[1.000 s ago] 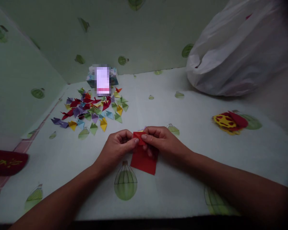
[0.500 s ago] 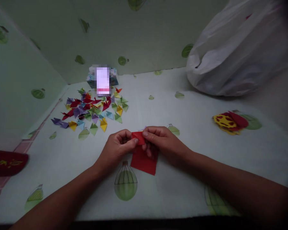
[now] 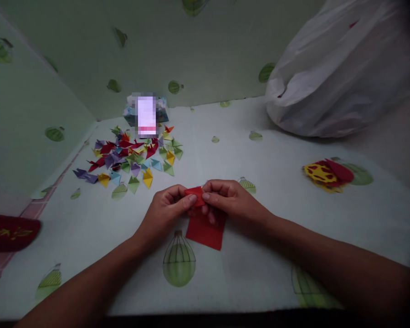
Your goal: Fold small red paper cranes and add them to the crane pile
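Thing: small red rectangular paper sheet (image 3: 205,233), lying on pale balloon-print table cover (image 3: 266,255), far edge lifted | Grip: left hand (image 3: 166,209) and right hand (image 3: 234,202) both pinch its folded top flap between thumb and forefinger | Judgement: line the edges up first, then press the crease from the middle outward with the lower part flat.

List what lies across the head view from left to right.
dark red object at the edge, pile of folded paper pieces, left hand, red paper, right hand, yellow-and-red paper piece
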Action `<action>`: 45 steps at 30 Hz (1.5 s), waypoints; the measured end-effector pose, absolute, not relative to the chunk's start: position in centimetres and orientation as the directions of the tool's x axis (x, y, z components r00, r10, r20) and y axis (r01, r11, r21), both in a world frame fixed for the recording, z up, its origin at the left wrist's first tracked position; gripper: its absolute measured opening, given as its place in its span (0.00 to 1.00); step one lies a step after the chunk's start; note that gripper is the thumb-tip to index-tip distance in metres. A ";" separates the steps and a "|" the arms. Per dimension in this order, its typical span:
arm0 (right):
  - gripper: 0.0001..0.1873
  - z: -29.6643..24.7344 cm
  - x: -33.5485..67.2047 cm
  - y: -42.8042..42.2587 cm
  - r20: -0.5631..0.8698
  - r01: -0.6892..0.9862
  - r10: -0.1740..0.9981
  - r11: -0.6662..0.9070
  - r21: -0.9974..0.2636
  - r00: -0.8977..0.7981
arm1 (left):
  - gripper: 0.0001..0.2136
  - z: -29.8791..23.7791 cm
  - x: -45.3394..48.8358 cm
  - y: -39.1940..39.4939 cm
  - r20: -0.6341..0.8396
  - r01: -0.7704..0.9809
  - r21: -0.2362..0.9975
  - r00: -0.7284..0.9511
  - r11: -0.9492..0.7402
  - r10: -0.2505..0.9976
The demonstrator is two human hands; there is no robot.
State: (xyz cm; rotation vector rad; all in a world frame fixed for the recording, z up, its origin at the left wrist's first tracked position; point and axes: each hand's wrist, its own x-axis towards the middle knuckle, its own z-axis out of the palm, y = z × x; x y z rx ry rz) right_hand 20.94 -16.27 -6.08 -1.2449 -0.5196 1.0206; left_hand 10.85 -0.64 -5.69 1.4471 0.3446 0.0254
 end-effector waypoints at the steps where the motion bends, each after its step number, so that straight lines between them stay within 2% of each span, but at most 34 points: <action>1: 0.08 -6.1 21.0 -16.3 -0.187 -0.350 0.853 -0.005 -0.937 0.487 | 0.11 -5.7 10.9 -0.7 -0.207 0.179 0.975 0.949 0.131 0.237; 10: 0.09 -6.1 20.9 -16.3 -0.202 -0.367 0.847 -0.009 -0.930 0.492 | 0.12 -5.7 10.9 -0.8 -0.201 0.171 0.975 0.953 0.144 0.227; 19: 0.12 -5.9 21.0 -16.3 -0.185 -0.273 0.833 -0.043 -0.961 0.522 | 0.12 -5.8 10.9 -0.7 -0.208 0.176 0.972 0.952 0.152 0.225; 24: 0.13 -5.9 21.1 -16.4 -0.188 -0.272 0.847 -0.053 -0.961 0.498 | 0.09 -6.2 10.9 -0.6 -0.193 0.151 0.965 0.962 0.213 0.192; 34: 0.14 -5.9 21.0 -16.4 -0.195 -0.295 0.869 -0.060 -0.954 0.455 | 0.09 -6.1 10.8 -0.8 -0.183 0.145 0.970 0.964 0.195 0.193; 39: 0.15 -5.9 21.0 -16.4 -0.188 -0.234 0.881 -0.091 -0.968 0.434 | 0.09 -6.2 10.7 -0.7 -0.207 0.172 0.969 0.957 0.178 0.204; 45: 0.10 -6.0 20.9 -16.4 -0.151 -0.203 0.863 -0.058 -0.977 0.482 | 0.09 -6.1 10.8 -0.6 -0.203 0.164 0.967 0.959 0.193 0.199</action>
